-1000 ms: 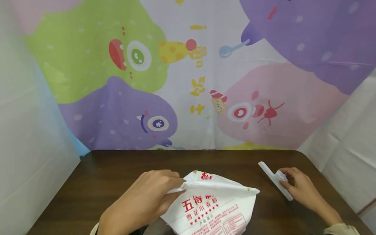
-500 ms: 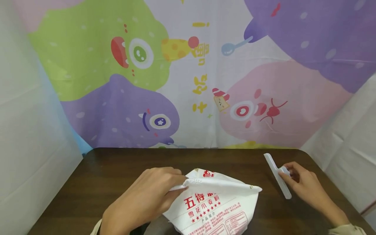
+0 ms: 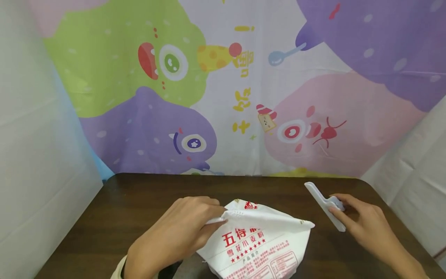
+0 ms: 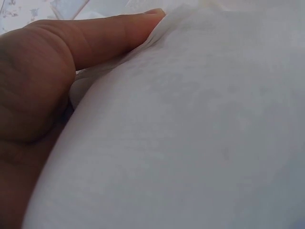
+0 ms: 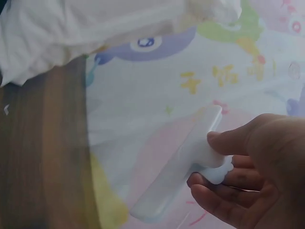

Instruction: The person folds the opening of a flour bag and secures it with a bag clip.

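The white flour bag (image 3: 259,244) with red print sits on the near middle of the dark wooden table (image 3: 132,209), its folded top edge running as a ridge from one hand toward the other. At the ridge's left end, the left hand (image 3: 181,228) pinches it, fingers curled round the fold; the left wrist view shows a thumb (image 4: 102,40) pressed flat against the white material, which fills nearly the whole picture. Beyond the ridge's free right corner, just apart from the bag, the right hand (image 3: 366,224) grips a white sealing clip (image 3: 325,211) by its small handle, thumb on top and fingers curled beneath, the long bar jutting past the fingertips. Behind the table hangs a bright cartoon monster backdrop (image 3: 223,89), with plain white sheets (image 3: 38,174) at either side.
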Action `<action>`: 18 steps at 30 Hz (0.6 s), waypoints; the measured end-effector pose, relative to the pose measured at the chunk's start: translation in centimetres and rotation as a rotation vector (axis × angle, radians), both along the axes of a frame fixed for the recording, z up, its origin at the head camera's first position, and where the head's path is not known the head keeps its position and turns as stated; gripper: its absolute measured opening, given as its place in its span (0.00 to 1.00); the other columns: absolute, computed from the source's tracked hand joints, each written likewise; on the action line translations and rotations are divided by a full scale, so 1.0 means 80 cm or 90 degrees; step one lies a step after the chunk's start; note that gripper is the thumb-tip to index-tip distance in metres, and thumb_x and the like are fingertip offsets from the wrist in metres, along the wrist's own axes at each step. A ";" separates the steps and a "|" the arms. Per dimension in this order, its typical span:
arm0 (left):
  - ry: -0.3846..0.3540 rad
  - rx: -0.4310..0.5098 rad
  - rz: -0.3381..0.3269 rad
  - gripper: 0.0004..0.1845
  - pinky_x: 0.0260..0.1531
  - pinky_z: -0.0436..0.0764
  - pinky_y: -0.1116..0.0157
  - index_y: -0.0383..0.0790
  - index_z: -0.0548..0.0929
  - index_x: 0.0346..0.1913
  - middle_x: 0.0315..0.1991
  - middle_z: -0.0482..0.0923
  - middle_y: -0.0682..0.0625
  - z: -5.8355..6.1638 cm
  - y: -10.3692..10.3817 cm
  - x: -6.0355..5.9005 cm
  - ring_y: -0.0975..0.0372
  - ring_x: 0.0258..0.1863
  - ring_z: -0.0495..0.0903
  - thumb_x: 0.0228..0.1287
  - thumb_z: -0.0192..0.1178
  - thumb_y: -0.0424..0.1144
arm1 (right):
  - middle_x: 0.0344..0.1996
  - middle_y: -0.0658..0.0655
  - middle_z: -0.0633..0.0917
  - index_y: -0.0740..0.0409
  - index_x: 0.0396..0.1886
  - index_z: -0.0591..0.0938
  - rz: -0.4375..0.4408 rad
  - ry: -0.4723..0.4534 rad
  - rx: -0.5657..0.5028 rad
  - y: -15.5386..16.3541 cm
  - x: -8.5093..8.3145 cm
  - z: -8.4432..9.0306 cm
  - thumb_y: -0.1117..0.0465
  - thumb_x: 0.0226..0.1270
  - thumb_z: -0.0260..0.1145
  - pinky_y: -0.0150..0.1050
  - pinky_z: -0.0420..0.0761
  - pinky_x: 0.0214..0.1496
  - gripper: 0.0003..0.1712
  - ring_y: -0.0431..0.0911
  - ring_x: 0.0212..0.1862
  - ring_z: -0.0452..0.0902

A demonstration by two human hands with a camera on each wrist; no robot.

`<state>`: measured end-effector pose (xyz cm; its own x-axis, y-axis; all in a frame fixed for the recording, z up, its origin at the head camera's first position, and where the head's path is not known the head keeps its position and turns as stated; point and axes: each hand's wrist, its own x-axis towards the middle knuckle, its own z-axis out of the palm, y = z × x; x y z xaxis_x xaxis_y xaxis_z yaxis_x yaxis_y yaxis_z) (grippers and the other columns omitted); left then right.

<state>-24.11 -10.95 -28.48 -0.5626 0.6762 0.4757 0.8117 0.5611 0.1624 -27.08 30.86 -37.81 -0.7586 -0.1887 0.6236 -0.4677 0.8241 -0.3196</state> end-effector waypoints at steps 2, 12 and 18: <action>-0.008 0.001 0.000 0.08 0.26 0.72 0.71 0.49 0.82 0.28 0.23 0.71 0.64 0.000 0.000 -0.001 0.71 0.23 0.67 0.61 0.69 0.35 | 0.27 0.50 0.87 0.56 0.43 0.86 0.001 0.022 -0.009 -0.005 0.005 0.007 0.68 0.45 0.81 0.20 0.73 0.31 0.21 0.24 0.31 0.76; 0.006 0.010 -0.004 0.04 0.29 0.75 0.70 0.47 0.85 0.31 0.26 0.76 0.63 -0.003 -0.001 -0.001 0.71 0.26 0.72 0.61 0.69 0.35 | 0.30 0.46 0.86 0.52 0.44 0.87 0.010 0.055 -0.013 -0.014 0.015 0.021 0.71 0.42 0.81 0.20 0.73 0.35 0.25 0.24 0.33 0.74; -0.001 0.009 -0.005 0.05 0.28 0.74 0.70 0.48 0.84 0.30 0.25 0.74 0.63 -0.002 0.000 -0.001 0.71 0.25 0.70 0.61 0.69 0.35 | 0.30 0.44 0.85 0.51 0.45 0.87 0.007 0.065 -0.011 -0.015 0.021 0.026 0.71 0.41 0.81 0.20 0.71 0.37 0.27 0.25 0.32 0.73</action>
